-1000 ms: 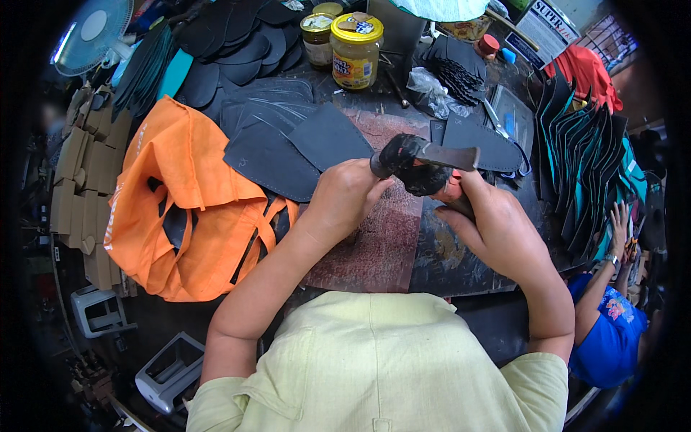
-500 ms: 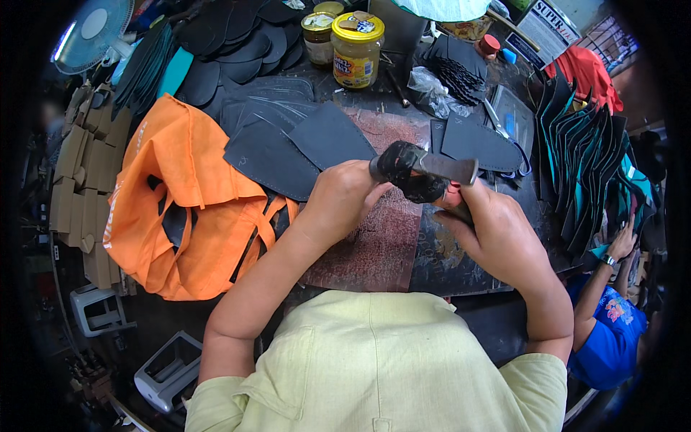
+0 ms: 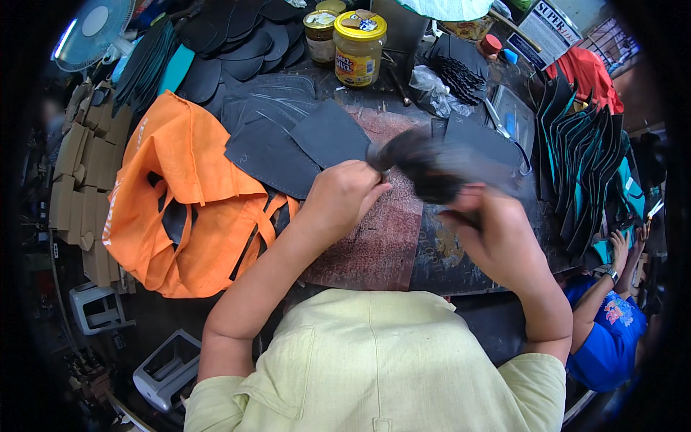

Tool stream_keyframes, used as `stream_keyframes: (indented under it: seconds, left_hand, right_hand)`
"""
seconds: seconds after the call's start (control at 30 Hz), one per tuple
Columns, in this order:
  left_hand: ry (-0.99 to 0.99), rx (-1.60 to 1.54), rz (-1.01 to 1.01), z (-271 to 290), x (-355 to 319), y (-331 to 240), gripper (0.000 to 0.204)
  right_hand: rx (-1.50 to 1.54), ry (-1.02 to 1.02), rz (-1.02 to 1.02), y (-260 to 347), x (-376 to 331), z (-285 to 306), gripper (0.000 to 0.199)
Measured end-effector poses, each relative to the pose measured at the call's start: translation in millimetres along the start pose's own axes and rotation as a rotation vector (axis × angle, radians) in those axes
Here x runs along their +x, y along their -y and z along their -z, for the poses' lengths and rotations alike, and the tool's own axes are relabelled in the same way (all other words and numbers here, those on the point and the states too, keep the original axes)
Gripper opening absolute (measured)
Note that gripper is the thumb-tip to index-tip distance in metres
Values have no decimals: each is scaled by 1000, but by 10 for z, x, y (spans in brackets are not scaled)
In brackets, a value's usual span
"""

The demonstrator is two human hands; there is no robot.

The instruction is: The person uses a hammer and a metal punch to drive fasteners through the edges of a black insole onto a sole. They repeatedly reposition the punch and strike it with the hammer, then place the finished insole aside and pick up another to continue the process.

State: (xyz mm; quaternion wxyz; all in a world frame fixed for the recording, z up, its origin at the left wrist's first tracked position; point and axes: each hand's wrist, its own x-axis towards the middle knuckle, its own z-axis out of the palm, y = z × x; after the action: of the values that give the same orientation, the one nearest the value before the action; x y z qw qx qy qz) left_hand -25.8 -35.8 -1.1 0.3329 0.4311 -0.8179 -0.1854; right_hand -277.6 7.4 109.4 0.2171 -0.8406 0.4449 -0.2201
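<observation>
I judge shaping step under way: left hand (image 3: 344, 196) pinches edge of dark blurred shoe piece (image 3: 425, 167) above worn work board (image 3: 374, 245). Right hand (image 3: 497, 230) curled under piece; whether it grips tool, cannot tell. Next needs steady hold.

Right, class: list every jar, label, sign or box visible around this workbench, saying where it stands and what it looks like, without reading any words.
Large jar: far side of bench, yellow lid, yellow label.
Small jar: just left of it, dark contents, yellowish lid.
Printed sign: top right, white with black and red print.
Cardboard boxes: stacked at far left, plain tan.
Orange bag: left of the hands, faint pale print.
</observation>
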Motion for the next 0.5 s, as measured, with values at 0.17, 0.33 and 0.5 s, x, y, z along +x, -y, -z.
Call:
stream_keyframes:
  seconds: [0.17,0.33,0.5]
  left_hand:
    - [-5,-23,75,8,-16,53,18]
    - [23,-137,107,51,-11,105,20]
    - [32,-119,79,58,-5,59,18]
  right_hand:
    - [-27,39,-90,71,23,83,35]
    - [-28,-53,-24,135,-33,241,44]
    - [490,-359,56,136,-60,-29,56]
